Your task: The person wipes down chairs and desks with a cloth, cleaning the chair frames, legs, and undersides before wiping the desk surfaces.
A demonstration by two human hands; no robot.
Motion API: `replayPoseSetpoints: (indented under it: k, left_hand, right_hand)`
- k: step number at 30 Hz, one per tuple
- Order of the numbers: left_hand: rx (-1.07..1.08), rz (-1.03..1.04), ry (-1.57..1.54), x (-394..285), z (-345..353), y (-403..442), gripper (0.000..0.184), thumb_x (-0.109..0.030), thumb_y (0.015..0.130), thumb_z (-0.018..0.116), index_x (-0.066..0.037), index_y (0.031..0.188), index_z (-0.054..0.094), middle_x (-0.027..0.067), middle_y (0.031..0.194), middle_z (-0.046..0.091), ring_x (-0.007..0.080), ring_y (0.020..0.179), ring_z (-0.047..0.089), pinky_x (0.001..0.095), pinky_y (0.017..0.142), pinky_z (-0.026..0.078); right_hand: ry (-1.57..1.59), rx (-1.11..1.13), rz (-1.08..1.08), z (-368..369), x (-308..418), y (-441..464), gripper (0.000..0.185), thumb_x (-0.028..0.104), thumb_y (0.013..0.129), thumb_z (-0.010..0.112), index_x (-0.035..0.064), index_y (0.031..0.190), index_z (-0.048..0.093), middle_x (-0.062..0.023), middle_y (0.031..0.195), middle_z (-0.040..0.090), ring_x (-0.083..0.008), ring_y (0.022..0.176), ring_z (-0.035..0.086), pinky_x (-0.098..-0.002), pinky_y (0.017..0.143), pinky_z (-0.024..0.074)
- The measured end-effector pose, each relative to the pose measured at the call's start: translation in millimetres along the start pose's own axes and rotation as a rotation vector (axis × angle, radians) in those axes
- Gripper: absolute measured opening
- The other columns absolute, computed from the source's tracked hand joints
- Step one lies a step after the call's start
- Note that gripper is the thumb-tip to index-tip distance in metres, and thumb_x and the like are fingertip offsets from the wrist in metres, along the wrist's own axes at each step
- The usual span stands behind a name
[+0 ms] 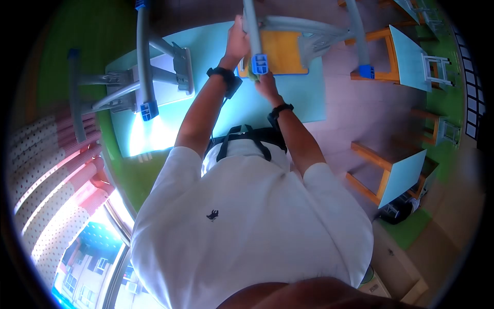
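Observation:
An upturned stool with a yellow seat point(283, 51), grey tube legs and blue end caps lies on the light-blue table point(303, 103). My left hand point(237, 42) is closed at the stool's near-left frame, partly behind a grey leg point(251, 23). Lower and to the right, my right hand point(267, 85) is closed by the seat's front edge, just under a blue leg cap point(260, 64). A small yellow-green cloth point(252, 72) shows at its fingers, mostly hidden by that leg. Both wrists wear black bands.
A second upturned stool point(146, 77) with grey legs stands on the table's left part. To the right are more tables point(406, 175) with wooden legs and a white stool point(437, 69). Dotted curtains point(51, 165) and a bright window are at lower left.

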State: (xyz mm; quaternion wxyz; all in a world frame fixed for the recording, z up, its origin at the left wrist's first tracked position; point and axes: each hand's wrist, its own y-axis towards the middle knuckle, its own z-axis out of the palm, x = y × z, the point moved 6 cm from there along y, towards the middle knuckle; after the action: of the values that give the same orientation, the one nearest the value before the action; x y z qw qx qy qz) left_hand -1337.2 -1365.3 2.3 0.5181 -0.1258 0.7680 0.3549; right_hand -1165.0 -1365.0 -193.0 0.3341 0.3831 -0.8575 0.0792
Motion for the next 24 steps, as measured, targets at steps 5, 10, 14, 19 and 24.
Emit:
replayPoseSetpoints:
  k: [5,10,14,19,24]
  left_hand:
    - [0.018,-0.240,-0.008,16.4,7.2,-3.8,0.029,-0.022,0.085,0.062,-0.001,0.101,0.049,0.0226,0.091,0.063,0.0438,0.087,0.061,0.0455,0.074,0.049]
    - [-0.059,-0.074,0.223,61.6,16.2,-14.6,0.040,-0.033,0.084,0.062,0.000,0.105,0.052,0.0215,0.090,0.057,0.0433,0.078,0.058,0.0484,0.069,0.048]
    - [-0.167,-0.045,0.137,72.6,15.6,-22.9,0.047,-0.041,0.083,0.065,0.001,0.101,0.053,0.0167,0.078,0.055,0.0325,0.064,0.055,0.0404,0.059,0.047]
    - [-0.218,0.089,0.175,35.7,9.2,-15.8,0.045,-0.038,0.079,0.070,0.001,0.096,0.055,0.0129,0.078,0.055,0.0253,0.065,0.055,0.0376,0.059,0.047]
    - [-0.185,-0.168,-0.114,40.5,11.9,-21.8,0.039,-0.029,0.076,0.077,-0.002,0.095,0.056,0.0070,0.083,0.059,0.0174,0.075,0.058,0.0329,0.068,0.050]
  right_hand:
    - [0.257,0.154,0.152,42.2,9.3,46.0,0.041,0.019,0.085,0.060,0.0041,0.122,0.049,-0.0248,0.115,0.058,-0.0430,0.106,0.056,-0.0471,0.091,0.0473]
    - [0.471,0.201,0.161,58.5,-15.0,66.3,0.050,0.018,0.083,0.061,0.0025,0.128,0.045,-0.0259,0.123,0.053,-0.0408,0.117,0.051,-0.0445,0.099,0.0434]
    - [0.541,0.203,0.192,24.6,-16.6,73.0,0.049,0.019,0.083,0.062,0.0020,0.127,0.047,-0.0247,0.126,0.050,-0.0387,0.121,0.047,-0.0451,0.101,0.0406]
    - [0.248,0.208,-0.174,58.8,-30.4,123.2,0.041,0.020,0.084,0.059,0.0034,0.122,0.054,-0.0233,0.128,0.050,-0.0436,0.116,0.046,-0.0466,0.101,0.0381]
    - [0.244,0.105,0.069,6.0,-52.6,156.4,0.040,0.019,0.084,0.057,0.0040,0.121,0.056,-0.0223,0.124,0.057,-0.0397,0.120,0.049,-0.0477,0.105,0.0333]
